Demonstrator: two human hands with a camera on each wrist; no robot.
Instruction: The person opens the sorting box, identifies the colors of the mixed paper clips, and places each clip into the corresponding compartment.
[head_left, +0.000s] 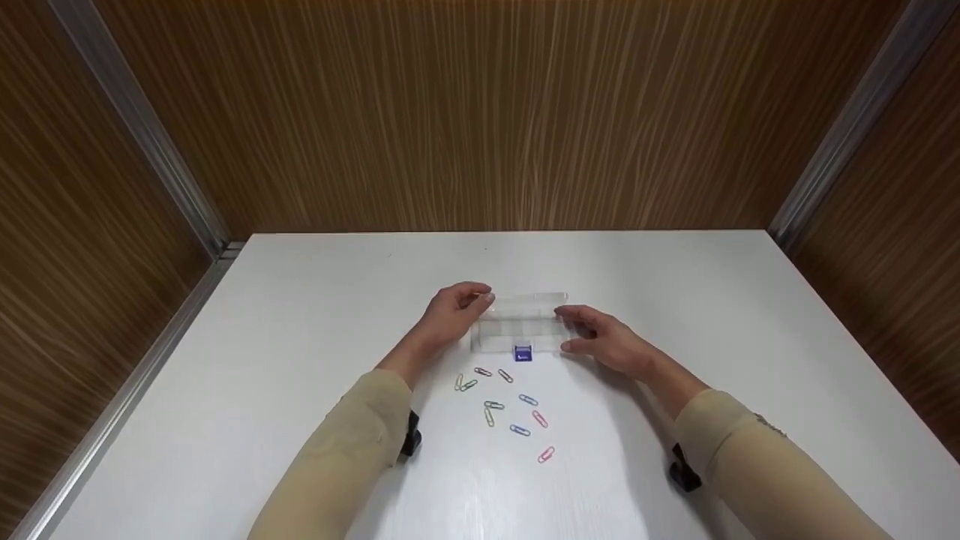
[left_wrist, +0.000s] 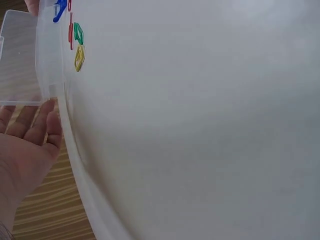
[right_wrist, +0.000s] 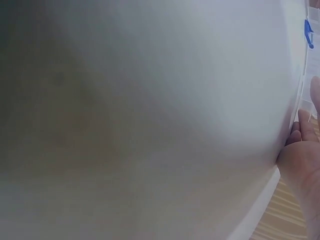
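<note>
A small clear plastic box (head_left: 521,334) with a blue latch (head_left: 523,353) stands mid-table, its clear lid (head_left: 529,300) raised at the back. My left hand (head_left: 459,309) curls round the box's left end, with fingertips at the lid's corner. My right hand (head_left: 604,341) grips the right end between fingers and thumb. Several coloured paperclips (head_left: 506,405) lie loose on the white table (head_left: 300,337) just in front of the box. In the left wrist view the box (left_wrist: 20,60) sits above my left hand's fingers (left_wrist: 37,125), which touch its edge, with the paperclips (left_wrist: 77,45) beside it. The right wrist view shows only my right hand (right_wrist: 305,160) at the frame's edge.
Wood-panelled walls (head_left: 487,112) with metal corner strips (head_left: 142,135) enclose the table on three sides. Black wrist mounts (head_left: 409,435) (head_left: 684,469) sit under both beige sleeves. Bare tabletop spreads left and right of the box.
</note>
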